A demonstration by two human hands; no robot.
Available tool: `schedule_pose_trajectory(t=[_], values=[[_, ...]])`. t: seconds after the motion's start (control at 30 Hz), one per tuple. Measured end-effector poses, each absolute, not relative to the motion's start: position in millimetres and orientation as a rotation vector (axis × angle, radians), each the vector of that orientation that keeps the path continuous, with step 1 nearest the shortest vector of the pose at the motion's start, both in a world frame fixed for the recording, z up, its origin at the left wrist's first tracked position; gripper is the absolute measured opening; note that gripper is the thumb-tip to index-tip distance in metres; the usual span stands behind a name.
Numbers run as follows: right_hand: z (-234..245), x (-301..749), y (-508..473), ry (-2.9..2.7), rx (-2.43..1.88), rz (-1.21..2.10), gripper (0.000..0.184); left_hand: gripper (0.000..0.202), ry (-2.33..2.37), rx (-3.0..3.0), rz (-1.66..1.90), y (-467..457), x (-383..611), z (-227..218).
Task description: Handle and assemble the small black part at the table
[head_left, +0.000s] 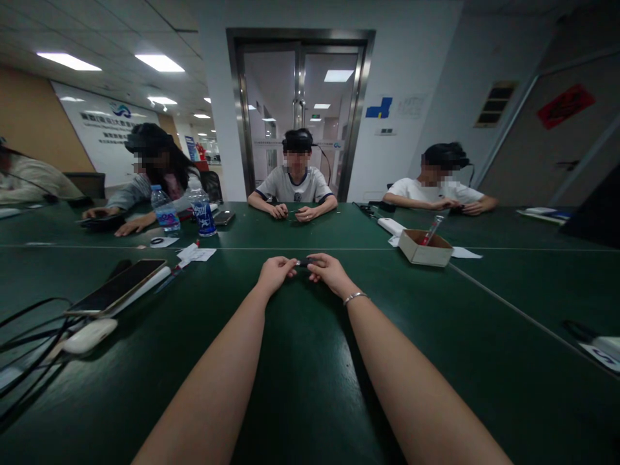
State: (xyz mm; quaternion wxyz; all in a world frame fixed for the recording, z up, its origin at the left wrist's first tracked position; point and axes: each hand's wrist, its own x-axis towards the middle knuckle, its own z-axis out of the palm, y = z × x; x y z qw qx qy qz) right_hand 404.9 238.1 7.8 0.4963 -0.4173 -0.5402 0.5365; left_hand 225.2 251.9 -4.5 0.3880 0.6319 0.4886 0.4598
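Observation:
Over the green table (pixel 310 336), both my hands meet at a small dark object with a silvery end (pixel 304 263), too small for me to tell its kind. My left hand (pixel 275 274) is closed, its thumb and fingers pinching the silvery end on the left. The dark right part sits in the closed fingers of my right hand (pixel 332 273), which partly hide it. A silver bracelet (pixel 356 297) circles my right wrist.
To the left lie a phone (pixel 119 287), a white rounded device (pixel 90 336) and black cables. Two bottles (pixel 165 210) (pixel 202 208) stand beyond. A small open box (pixel 426 248) holds a clear tube at right. Several people wearing headsets sit around the table.

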Motion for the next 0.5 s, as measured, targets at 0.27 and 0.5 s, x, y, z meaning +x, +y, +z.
schedule_pose_trajectory(t=[0.27,0.5], values=[[6.8,406.2,238.1,-1.329,-0.971,1.320,0.024,0.038,1.290,1.668,1.143,254.3,220.3,-8.2],[4.2,407.2,239.7,-1.326,-0.950,1.333,0.026,0.043,1.285,1.669,1.138,254.4,219.0,-7.7]])
